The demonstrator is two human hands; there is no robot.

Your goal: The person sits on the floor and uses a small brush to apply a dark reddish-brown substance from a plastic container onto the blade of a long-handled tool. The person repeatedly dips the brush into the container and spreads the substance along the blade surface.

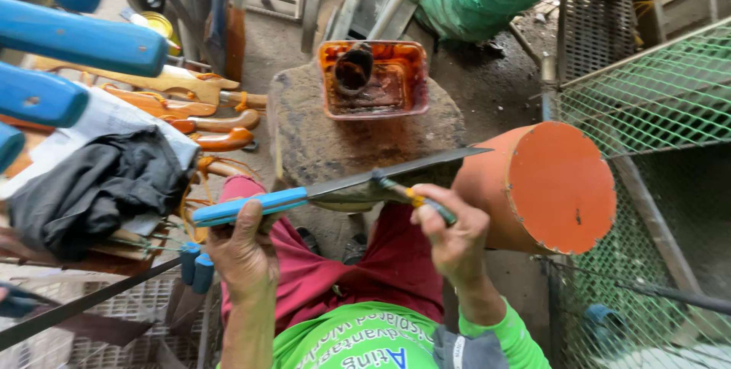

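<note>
The knife [335,186] lies across the stone block [335,129], with the tub [371,79] on the block behind it (1 cylinder [544,186] lies right, finished knives [205,110] left).

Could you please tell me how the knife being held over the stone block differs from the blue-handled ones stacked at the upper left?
The held knife lies across the stone block, its dark blade fully shown, gripped at the handle by the left hand while the right hand works a small tool against it. The stacked knives lie untouched, showing only handles, which are a deeper blue and look larger, being nearer the camera. Both have blue handles.
</note>
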